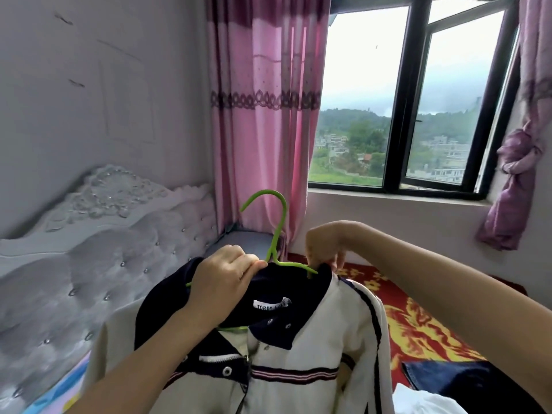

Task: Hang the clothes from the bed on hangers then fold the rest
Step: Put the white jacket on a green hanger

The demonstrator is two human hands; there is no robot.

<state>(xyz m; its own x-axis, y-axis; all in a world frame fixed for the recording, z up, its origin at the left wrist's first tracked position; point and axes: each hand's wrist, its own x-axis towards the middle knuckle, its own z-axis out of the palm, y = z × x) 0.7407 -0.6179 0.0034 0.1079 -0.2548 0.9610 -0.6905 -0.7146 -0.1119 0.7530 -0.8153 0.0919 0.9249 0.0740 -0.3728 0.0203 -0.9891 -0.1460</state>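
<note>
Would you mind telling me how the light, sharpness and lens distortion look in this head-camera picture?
Head view: daylight through the window burns the sky near white, yet the room is evenly lit; the wide lens bows the window frame; the headboard at the left looks smeared, while the left hand, right hand, green hanger and jacket are fairly sharp.

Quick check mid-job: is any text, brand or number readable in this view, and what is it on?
"TORRY LA", then cut off: on the white neck label inside the navy collar of the white jacket. The label's right end curls up, so the rest cannot be read.
No other text is readable: none shows on the green hanger, the pink curtain or the denim.
</note>
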